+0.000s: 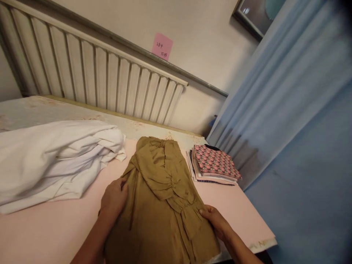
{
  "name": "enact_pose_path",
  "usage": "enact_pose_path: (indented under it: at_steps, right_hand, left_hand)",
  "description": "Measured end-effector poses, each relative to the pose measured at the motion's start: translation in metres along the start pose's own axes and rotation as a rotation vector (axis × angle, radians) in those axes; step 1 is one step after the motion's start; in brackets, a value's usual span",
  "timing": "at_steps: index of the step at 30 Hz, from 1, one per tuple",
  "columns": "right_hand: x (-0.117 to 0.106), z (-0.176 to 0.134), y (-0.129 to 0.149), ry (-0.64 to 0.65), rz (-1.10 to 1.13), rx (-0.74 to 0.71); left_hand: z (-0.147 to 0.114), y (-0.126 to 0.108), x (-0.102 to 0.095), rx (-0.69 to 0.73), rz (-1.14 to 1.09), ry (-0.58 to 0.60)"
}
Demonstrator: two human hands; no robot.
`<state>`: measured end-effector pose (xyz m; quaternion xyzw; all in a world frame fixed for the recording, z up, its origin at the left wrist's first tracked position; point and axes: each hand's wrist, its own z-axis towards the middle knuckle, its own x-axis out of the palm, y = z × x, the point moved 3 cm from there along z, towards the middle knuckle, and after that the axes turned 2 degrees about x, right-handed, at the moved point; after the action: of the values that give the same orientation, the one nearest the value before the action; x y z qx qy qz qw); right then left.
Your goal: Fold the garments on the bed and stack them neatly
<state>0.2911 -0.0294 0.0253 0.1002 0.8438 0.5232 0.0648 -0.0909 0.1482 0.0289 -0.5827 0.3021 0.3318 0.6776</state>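
An olive-brown skirt (154,220) with gathered ruffles lies spread on the pink-covered table, its narrow waist end pointing away from me. My left hand (114,198) is closed on the skirt's left edge, fingers curled into the cloth. At the opposite edge, lower down, my right hand (216,220) pinches the fabric, thumb on top and the other fingers mostly under it. The skirt's near end runs out of the bottom of the view.
A rumpled white cloth (55,161) lies to the left. On the right is a stack of folded clothes (217,163), a pink patterned piece on top. Behind the table (247,216) stands a radiator (101,73); a blue curtain (275,91) hangs at the right.
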Motion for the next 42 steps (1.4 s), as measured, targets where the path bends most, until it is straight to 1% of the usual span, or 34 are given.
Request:
enact_pose_path:
  at_steps: [3, 5, 6, 9, 11, 15, 19, 21, 23, 26, 28, 29, 30, 32, 35, 37, 40, 42]
  right_hand:
    - [-0.005, -0.013, -0.012, -0.033, 0.017, 0.014]
    - [-0.009, -0.018, -0.018, -0.031, -0.014, 0.010]
    - [-0.013, -0.020, -0.021, -0.039, -0.051, 0.004]
    - [-0.025, -0.023, -0.026, -0.140, -0.224, -0.036]
    - [-0.031, -0.026, -0.028, -0.170, -0.288, -0.054]
    - [-0.032, -0.038, -0.029, -0.135, -0.236, -0.063]
    - [-0.037, -0.047, -0.028, -0.179, -0.190, -0.061]
    - [-0.043, -0.047, -0.030, -0.223, -0.281, -0.048]
    - [-0.050, -0.047, -0.030, -0.293, -0.467, -0.073]
    - [-0.052, -0.049, -0.021, -0.445, -0.785, -0.218]
    - [-0.044, -0.050, -0.012, -0.526, -0.913, -0.346]
    - [-0.037, -0.049, -0.007, -0.533, -0.948, -0.409]
    - [-0.028, -0.047, -0.002, -0.518, -0.971, -0.463]
    - [-0.006, -0.039, 0.009, -0.438, -0.999, -0.532]
    - [0.029, -0.016, 0.027, -0.309, -1.022, -0.585]
    - [0.051, 0.004, 0.041, -0.258, -1.047, -0.618]
    - [0.076, 0.040, 0.062, -0.248, -1.102, -0.617]
    - [0.090, 0.063, 0.075, -0.256, -1.127, -0.603]
  left_hand:
    - [0.000, -0.001, -0.001, 0.011, -0.007, -0.001]
    - [0.000, -0.001, -0.001, 0.012, -0.007, -0.003]
    - [-0.001, -0.001, -0.001, 0.008, -0.005, -0.004]
    - [-0.001, -0.002, -0.001, 0.002, -0.009, 0.001]
    - [-0.001, -0.002, 0.000, 0.000, -0.013, 0.006]
    - [0.001, -0.001, 0.002, -0.005, -0.009, 0.015]
    - [0.001, 0.000, 0.003, -0.007, -0.003, 0.006]
    - [0.001, 0.000, 0.003, -0.008, -0.003, 0.008]
    - [0.001, 0.000, 0.002, -0.012, -0.005, 0.011]
    - [0.000, 0.001, 0.002, -0.008, -0.010, 0.011]
    - [0.000, 0.002, 0.002, -0.009, -0.010, 0.012]
    - [0.001, 0.002, 0.003, -0.010, -0.010, 0.012]
    - [0.001, 0.003, 0.003, -0.010, -0.011, 0.011]
    - [0.001, 0.003, 0.004, -0.009, -0.017, 0.009]
    - [0.000, 0.004, 0.004, -0.008, -0.033, -0.001]
    - [-0.001, 0.003, 0.002, 0.005, -0.021, -0.020]
    - [-0.006, 0.002, -0.007, 0.006, 0.082, -0.099]
    - [-0.010, 0.001, -0.015, -0.028, 0.178, -0.165]
